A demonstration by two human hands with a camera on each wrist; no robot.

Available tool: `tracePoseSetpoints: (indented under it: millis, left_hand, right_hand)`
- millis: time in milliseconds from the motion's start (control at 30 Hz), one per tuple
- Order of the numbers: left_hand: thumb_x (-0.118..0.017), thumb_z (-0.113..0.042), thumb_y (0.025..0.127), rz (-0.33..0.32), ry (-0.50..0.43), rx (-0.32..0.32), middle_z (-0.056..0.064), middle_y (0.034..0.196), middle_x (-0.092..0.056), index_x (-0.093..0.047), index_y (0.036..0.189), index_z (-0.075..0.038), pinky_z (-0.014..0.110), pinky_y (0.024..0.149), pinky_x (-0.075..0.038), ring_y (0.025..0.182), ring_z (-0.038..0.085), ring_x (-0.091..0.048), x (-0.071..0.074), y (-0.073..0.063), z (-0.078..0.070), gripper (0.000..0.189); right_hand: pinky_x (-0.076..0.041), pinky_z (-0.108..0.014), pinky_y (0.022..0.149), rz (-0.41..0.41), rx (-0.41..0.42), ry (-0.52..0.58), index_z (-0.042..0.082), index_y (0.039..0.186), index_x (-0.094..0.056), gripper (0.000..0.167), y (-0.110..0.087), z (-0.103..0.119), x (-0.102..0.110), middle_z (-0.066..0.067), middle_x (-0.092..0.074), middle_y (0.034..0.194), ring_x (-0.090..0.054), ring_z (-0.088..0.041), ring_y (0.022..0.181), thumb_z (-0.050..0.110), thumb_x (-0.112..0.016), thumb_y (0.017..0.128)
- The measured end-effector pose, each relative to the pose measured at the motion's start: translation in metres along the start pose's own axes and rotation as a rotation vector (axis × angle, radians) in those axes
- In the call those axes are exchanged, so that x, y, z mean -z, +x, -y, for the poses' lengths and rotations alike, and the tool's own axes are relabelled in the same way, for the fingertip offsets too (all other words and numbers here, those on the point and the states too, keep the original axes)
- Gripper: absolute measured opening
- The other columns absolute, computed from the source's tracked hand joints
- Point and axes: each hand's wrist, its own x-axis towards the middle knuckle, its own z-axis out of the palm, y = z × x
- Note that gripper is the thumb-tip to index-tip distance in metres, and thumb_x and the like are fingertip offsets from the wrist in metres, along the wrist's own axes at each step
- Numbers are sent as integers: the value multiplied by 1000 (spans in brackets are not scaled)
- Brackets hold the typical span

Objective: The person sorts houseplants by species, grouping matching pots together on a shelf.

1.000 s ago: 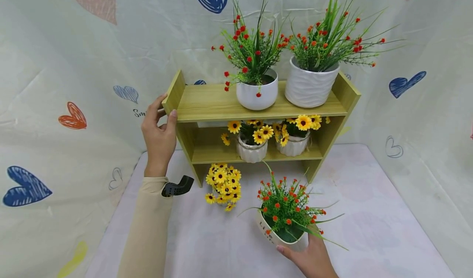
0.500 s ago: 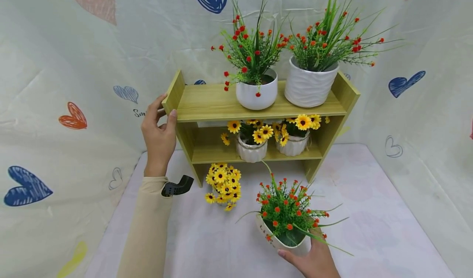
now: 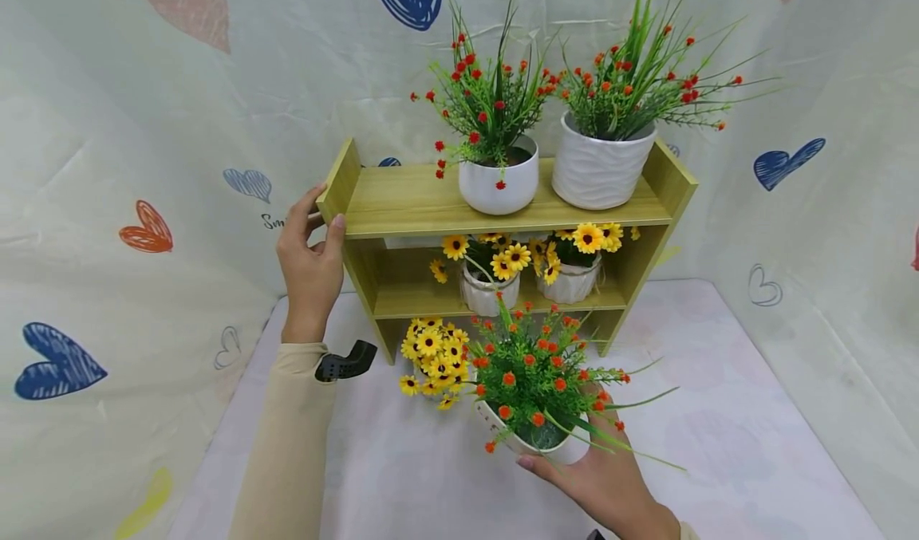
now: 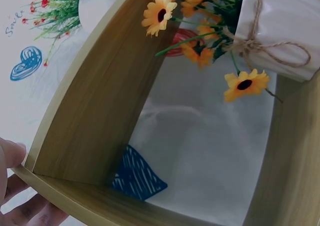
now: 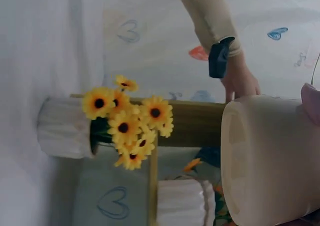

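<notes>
My left hand point(image 3: 310, 273) grips the upper left side of a light wooden shelf point(image 3: 409, 213), thumb at the front edge and fingers behind the side panel. In the left wrist view, the thumb point(image 4: 11, 153) lies at the shelf's corner. My right hand point(image 3: 613, 472) holds a white flowerpot point(image 5: 280, 161) with orange-red flowers point(image 3: 534, 372) and long grass blades. This pot is tilted, in front of the shelf's lower right part, and its pale base shows in the right wrist view. A pot of yellow sunflowers point(image 3: 434, 356) stands at the shelf's foot on the left.
On the top board stand a smooth white pot point(image 3: 498, 181) and a ridged white pot point(image 3: 603, 165), both with red flowers. Two small sunflower pots, one left point(image 3: 491, 291) and one right point(image 3: 570, 281), sit on the middle board. A heart-print cloth point(image 3: 143, 125) hangs behind.
My right hand has raised the red-flowered pot toward the shelf, slightly to the left, after a small shift rightward. The left hand keeps its grip on the shelf's side.
</notes>
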Motion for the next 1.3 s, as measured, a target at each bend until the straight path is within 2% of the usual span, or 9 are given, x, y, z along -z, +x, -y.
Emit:
tracePoseSetpoints:
  millis: [67, 167, 267, 400, 500, 667, 1033, 1200, 1300]
  left_hand:
    - [-63, -4, 105, 0, 0, 1, 20, 135, -63, -59, 150, -8, 8, 80, -51, 119, 31, -66, 0, 0, 0, 45]
    - [-63, -5, 105, 1, 1, 4, 20, 135, -63, -59, 150, -8, 9, 80, -51, 119, 31, -66, 0, -1, 1, 45]
    - [-63, -5, 105, 4, 0, 10, 20, 136, -62, -59, 150, -9, 10, 80, -52, 119, 30, -66, 0, -2, 1, 45]
    - [-63, -5, 106, 8, -3, 19, 19, 136, -62, -59, 150, -9, 12, 82, -53, 119, 29, -66, 0, -2, 1, 45]
    - [-63, -5, 105, 8, -11, 19, 19, 136, -62, -59, 150, -10, 12, 82, -54, 119, 29, -66, 0, -2, 0, 45]
    - [-62, -4, 105, 7, -34, 9, 21, 135, -62, -59, 150, -9, 9, 79, -53, 120, 32, -66, -1, -1, 1, 45]
    - [-61, -1, 105, 7, -53, 13, 21, 133, -63, -60, 149, -8, 10, 72, -51, 121, 32, -65, -1, -2, 2, 44]
    - [-60, -3, 106, 5, -40, 16, 20, 134, -63, -60, 149, -6, 11, 67, -47, 118, 30, -64, -1, 0, 2, 43]
    - [-59, 0, 105, 2, -46, 8, 22, 134, -62, -61, 145, -1, 8, 69, -49, 121, 33, -65, -1, 1, 3, 40]
  right_hand:
    - [-35, -70, 116, 1, 15, 12, -6, 163, -30, 127, 5, 10, 2, -29, -30, 166, -30, -49, 153, 45, -99, 69]
    - [-36, -69, 116, -25, 93, 55, -2, 162, -35, 123, 12, 25, 4, -26, -34, 165, -32, -46, 153, 42, -101, 68]
    - [-45, -59, 113, -62, 249, 121, 7, 156, -49, 108, 23, 39, 3, -12, -52, 157, -46, -33, 147, 36, -103, 66]
    - [-51, -39, 110, -93, 443, 195, 16, 152, -54, 101, 39, 53, -1, 2, -60, 147, -54, -20, 138, 26, -105, 65]
    - [-49, -43, 111, -134, 516, 207, 13, 152, -52, 103, 46, 63, -2, -4, -56, 147, -52, -22, 137, 21, -105, 64]
    - [-44, -55, 110, -186, 578, 198, 8, 149, -54, 100, 58, 83, -3, -11, -55, 146, -50, -29, 136, 22, -104, 64]
    - [-43, -53, 103, -268, 668, 169, 9, 141, -58, 93, 84, 126, -3, -10, -60, 134, -53, -29, 125, 38, -103, 64]
    - [-43, -52, 106, -304, 718, 138, 10, 148, -55, 98, 97, 145, -3, -10, -62, 137, -55, -28, 126, 43, -101, 67]
    - [-41, -54, 110, -312, 729, 124, 9, 151, -52, 101, 105, 156, -3, -11, -61, 140, -54, -29, 129, 45, -100, 70]
